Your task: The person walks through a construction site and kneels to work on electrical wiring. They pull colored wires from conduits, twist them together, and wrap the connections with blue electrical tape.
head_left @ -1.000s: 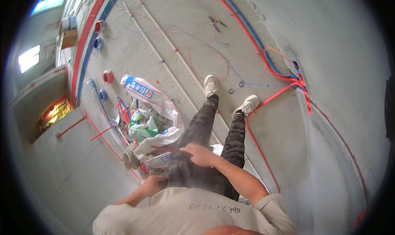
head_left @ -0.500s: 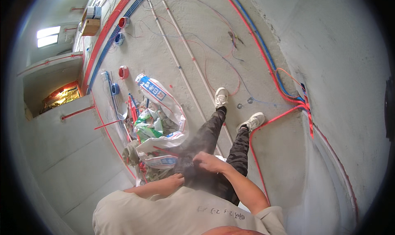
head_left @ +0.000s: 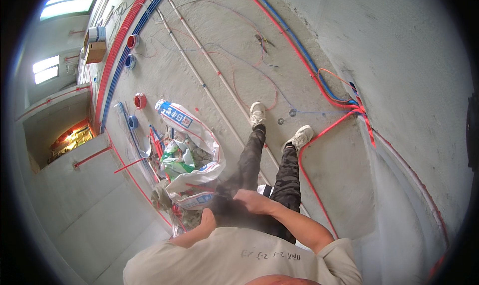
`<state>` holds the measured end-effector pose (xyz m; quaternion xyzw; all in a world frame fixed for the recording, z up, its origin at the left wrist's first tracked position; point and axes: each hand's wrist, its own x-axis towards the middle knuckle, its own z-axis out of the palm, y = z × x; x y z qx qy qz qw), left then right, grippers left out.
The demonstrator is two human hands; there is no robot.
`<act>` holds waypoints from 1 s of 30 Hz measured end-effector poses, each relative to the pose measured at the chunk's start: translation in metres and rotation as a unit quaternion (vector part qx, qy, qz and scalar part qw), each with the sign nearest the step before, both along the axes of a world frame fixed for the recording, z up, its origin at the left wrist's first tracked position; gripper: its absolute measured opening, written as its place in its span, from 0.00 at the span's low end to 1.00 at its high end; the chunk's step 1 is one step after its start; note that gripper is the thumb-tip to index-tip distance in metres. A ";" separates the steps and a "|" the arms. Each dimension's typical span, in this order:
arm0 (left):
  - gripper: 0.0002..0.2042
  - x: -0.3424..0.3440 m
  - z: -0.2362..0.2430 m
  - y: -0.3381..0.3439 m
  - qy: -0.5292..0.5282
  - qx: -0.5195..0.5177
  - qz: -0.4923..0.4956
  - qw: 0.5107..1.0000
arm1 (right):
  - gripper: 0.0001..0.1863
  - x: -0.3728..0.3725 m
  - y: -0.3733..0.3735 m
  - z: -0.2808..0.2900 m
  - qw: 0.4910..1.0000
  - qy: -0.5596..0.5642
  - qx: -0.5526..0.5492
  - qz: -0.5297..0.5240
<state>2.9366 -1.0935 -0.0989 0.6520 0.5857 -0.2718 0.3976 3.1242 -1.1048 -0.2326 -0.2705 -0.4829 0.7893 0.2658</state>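
Note:
My right hand point(head_left: 252, 201) is at the front of my camouflage trousers point(head_left: 284, 177), with its fingertips blurred against the dark fabric. My left hand point(head_left: 207, 220) is lower and to the left, also against the trousers, its fingers hidden. A pale haze blurs the cloth around both hands. Beside my left leg lies an open white sack point(head_left: 209, 140) holding rubble, green plastic scraps and red pieces. My white shoes point(head_left: 257, 113) stand near two pale conduit pipes point(head_left: 224, 85) on the concrete floor.
Red and blue conduit runs point(head_left: 294, 45) follow the right wall point(head_left: 409, 70) and meet at a bundle. More runs point(head_left: 122, 35) cross the left, beside pipe coils point(head_left: 139, 100) and cardboard boxes point(head_left: 95, 52). Loose wires and tools point(head_left: 262, 43) lie farther ahead. A recessed opening point(head_left: 55, 120) is at left.
The view has shifted slightly. My left hand has moved from further left toward the middle of the trousers, and my right hand has changed position slightly on the cloth.

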 end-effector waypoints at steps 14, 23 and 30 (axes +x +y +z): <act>0.16 -0.004 0.069 0.128 -0.219 0.026 0.508 0.833 | 0.24 0.055 0.057 0.024 0.947 -0.129 -0.007 -0.293; 0.28 0.173 -0.032 0.155 -0.497 -0.202 0.584 0.609 | 0.16 0.143 0.111 0.071 0.873 -0.209 0.182 -0.402; 0.28 0.187 -0.022 0.165 -0.517 0.151 0.228 0.811 | 0.12 0.171 0.090 0.068 0.891 -0.174 0.073 -0.413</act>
